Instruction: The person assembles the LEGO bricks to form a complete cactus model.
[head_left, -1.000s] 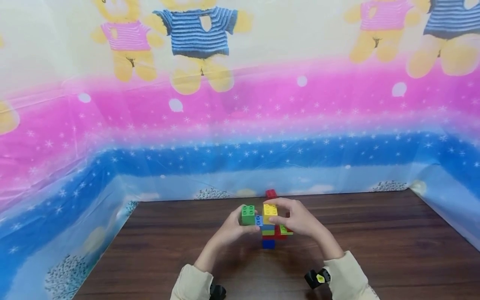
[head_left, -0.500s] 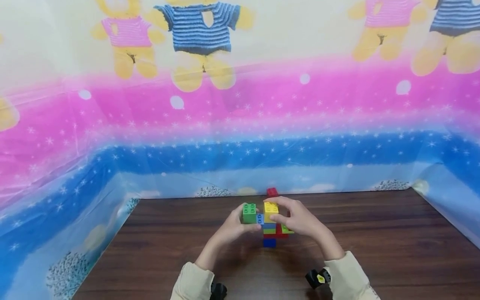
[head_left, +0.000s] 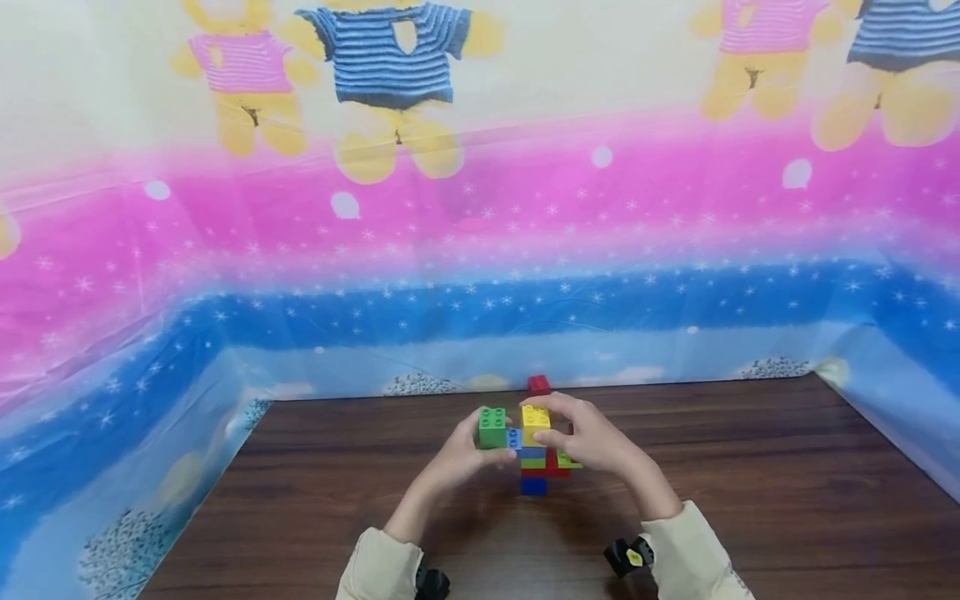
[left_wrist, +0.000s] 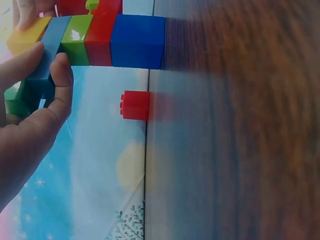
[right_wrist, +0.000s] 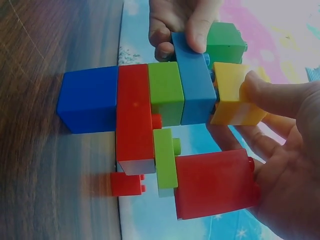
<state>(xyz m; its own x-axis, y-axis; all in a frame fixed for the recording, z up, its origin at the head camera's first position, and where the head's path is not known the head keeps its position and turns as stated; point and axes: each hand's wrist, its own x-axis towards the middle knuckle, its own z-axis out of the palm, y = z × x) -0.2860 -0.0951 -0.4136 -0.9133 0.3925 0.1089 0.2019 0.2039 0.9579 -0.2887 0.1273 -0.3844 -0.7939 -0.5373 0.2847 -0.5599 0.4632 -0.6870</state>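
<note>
A tower of toy building bricks stands on the table, with a dark blue brick (head_left: 534,486) at its foot. Above that come a long red brick (right_wrist: 134,115), a lime green brick (right_wrist: 166,95) and a long blue brick (right_wrist: 196,95). My left hand (head_left: 456,450) pinches the blue brick's left end, beside a green brick (head_left: 492,427) mounted there. Between thumb and fingers, my right hand (head_left: 592,435) grips a yellow brick (head_left: 534,425) over the blue one; a narrow gap with studs shows between them. A thin lime brick (right_wrist: 165,160) carries another red brick (right_wrist: 215,182) on the right arm.
A loose red brick (head_left: 538,384) sits behind the tower near the back edge of the brown wooden table (head_left: 300,500). A printed cloth (head_left: 450,308) hangs along the back and sides.
</note>
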